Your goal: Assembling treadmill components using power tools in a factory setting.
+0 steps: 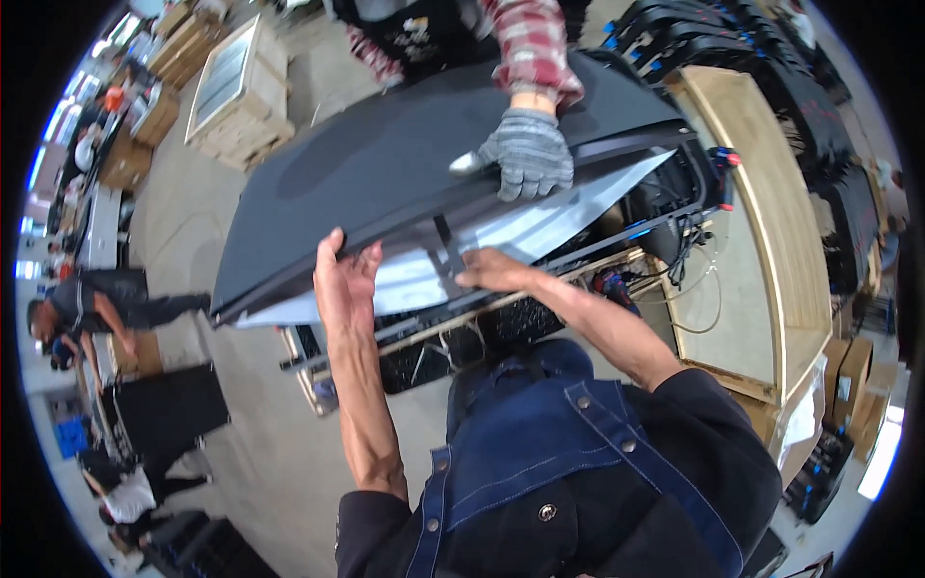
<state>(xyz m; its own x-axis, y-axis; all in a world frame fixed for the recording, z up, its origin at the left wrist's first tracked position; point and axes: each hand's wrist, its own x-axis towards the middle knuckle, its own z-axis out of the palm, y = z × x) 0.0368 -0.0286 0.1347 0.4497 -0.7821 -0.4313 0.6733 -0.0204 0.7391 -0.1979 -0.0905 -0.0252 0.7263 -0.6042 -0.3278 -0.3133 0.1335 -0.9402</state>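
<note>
A large dark grey fabric-covered panel [385, 159] with a curved outline lies across the work frame in front of me. Its near edge is lifted, and white sheeting [544, 226] shows under it. My left hand [347, 284] is at this edge on the left, palm up, fingers apart and fingertips against the fabric. Farther right, my right hand [493, 271] reaches into the gap, its fingers closed on a short black strap [446, 241] that runs down from the edge. Across from me, a co-worker's grey-gloved hand [530, 154] grips the same edge.
Below the panel is a metal frame [424, 323] on wooden rails. A wooden bench frame [771, 231] stands at right, with dark cables [679, 255] and a red-and-black tool [725, 178] beside it. A wooden crate [241, 96] sits far left. Other people [82, 308] work at left.
</note>
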